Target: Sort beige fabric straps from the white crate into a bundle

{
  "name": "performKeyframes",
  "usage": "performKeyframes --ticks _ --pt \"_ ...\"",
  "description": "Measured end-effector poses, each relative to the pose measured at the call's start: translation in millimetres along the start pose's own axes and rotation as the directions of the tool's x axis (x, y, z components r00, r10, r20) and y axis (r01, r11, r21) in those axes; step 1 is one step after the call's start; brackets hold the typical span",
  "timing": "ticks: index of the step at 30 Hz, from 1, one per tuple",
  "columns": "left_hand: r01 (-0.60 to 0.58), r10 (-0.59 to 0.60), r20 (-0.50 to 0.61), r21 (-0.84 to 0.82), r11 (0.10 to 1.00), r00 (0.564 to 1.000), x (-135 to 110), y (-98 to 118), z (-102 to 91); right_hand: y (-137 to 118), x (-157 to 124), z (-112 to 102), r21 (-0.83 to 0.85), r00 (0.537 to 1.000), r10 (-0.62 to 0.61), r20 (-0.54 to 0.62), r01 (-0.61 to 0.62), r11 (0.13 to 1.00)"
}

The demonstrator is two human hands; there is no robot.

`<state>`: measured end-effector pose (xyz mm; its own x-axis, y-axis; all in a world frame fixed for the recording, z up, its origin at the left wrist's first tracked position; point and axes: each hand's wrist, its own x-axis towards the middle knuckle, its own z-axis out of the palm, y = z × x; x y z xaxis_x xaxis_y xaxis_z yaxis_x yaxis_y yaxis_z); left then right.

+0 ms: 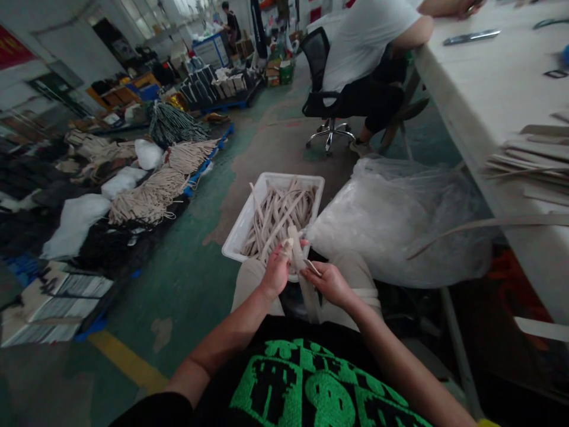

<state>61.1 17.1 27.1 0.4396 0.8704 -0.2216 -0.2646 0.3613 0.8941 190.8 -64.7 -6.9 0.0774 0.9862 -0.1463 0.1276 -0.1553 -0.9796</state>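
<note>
The strap (297, 249) had a matt, cloth-like face, as did the loose strips (284, 207) in the smooth white plastic bin (235, 238). Beside it I saw a clear plastic bag (386, 225), glossy and crinkled. The swivel chair (315, 56) had a mesh back and shiny metal base; a slim tool (472, 37) gleamed like metal on the smooth, dull tabletop (489, 89). The floor (195, 255) looked painted, worn in patches. The T-shirt (306, 379) was soft black cloth, its green design rough-textured.

The white bench (480, 89) bore a slim metallic tool (472, 37) and, along its edge, stacked beige strips (528, 155), one long strip (480, 224) jutting past the side. A white plastic bin (242, 224) held a loose heap of flat strips (278, 213). On the worn green floor (191, 249) stood a black swivel chair (316, 65) and a blue pallet (190, 189), which bore bundled beige cords (146, 193) and white plastic bags (80, 222).
</note>
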Motion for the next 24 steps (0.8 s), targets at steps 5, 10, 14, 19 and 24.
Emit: performKeyframes --ticks 5,10,14,19,24 --pt "0.065 -0.068 0.014 0.161 0.985 0.998 1 -2 -12.7 4 8 10 0.092 0.996 -0.058 0.065 0.052 0.994" --pt "0.097 -0.105 0.023 0.212 0.972 0.994 -3 -4 -17.0 7 20 21 -0.045 0.994 -0.106 0.037 0.107 0.993" --pt "0.000 0.022 -0.137 0.163 0.987 0.990 13 16 -21.5 21 17 31 -0.229 0.992 -0.048 0.119 0.075 0.971" --pt "-0.123 0.176 -0.174 0.275 0.954 0.969 57 38 -37.1 41 7 14 -0.125 0.999 -0.009 0.043 0.015 0.992" --pt "-0.291 0.331 -0.144 0.243 0.925 0.933 121 52 -42.0 62 -13 -27 -0.178 0.936 0.127 -0.327 -0.193 0.965"
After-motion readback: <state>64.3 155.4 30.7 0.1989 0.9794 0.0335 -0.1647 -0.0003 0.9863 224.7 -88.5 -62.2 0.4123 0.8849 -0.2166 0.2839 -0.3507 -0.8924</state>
